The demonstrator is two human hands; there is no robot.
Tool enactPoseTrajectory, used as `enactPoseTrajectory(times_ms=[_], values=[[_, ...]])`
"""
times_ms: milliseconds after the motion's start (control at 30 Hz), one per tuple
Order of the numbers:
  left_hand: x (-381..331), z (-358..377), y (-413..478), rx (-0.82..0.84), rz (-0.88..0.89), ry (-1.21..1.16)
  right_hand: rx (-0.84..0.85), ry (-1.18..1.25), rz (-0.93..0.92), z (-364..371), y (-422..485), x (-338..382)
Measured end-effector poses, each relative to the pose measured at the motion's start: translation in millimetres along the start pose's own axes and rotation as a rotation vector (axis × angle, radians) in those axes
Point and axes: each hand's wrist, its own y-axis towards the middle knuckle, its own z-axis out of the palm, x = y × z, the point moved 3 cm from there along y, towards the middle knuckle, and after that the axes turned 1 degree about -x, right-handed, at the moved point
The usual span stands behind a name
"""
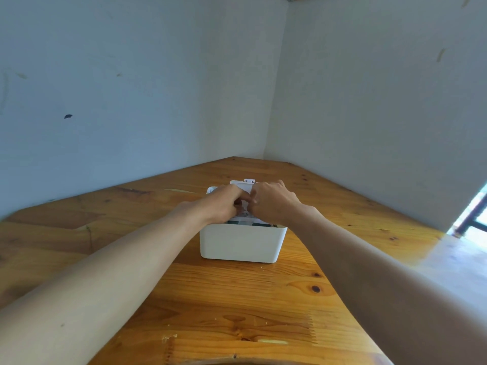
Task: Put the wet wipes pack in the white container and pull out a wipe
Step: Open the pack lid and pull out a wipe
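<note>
1. The white container (241, 242) sits square on the bench (237, 299), open side up, so I can work from above.
2. The wet wipes pack (243, 220) lies inside, just below the rim.
3. My left hand (224, 201) and right hand (274, 202) meet over it, fingers (243, 197) curled as if pinching at the pack's top; what they grip is hidden.
4. The lid (246, 183) stands open behind, out of my way.

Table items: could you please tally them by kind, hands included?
White container: 1
Wipes pack, inside the container: 1
Hands, left and right: 2
Total: 4
</note>
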Motion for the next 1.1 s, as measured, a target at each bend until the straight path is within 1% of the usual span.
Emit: enactPoseTrajectory(times_ms=[67,167,333,433,600,700,833,1100], values=[[0.6,1.1,0.5,-0.007,0.000,0.006,-0.008,-0.044,-0.019,1.4,-0.5,-1.1],[2.2,1.3,2.3,-0.025,-0.019,0.008,0.003,-0.048,-0.051,5.3,0.0,-3.5],[2.9,2.2,5.1,0.000,-0.028,0.023,0.020,-0.051,-0.088,12.8,-0.8,-10.2],[4.7,3.5,6.3,0.009,-0.030,0.058,0.008,-0.114,-0.106,20.3,3.7,-14.0],[3.1,5.6,7.8,0.029,-0.032,0.075,-0.078,-0.052,-0.044,20.9,1.5,-13.8],[4.2,6.0,7.8,0.036,-0.022,0.087,-0.069,-0.032,-0.028,20.0,-0.3,-13.5],[10.1,4.7,7.8,-0.042,-0.005,0.061,-0.040,-0.042,-0.055,25.2,3.7,-14.9],[10.0,1.4,2.2,-0.147,0.018,-0.058,-0.134,-0.022,-0.107,18.1,-5.2,-11.7]])
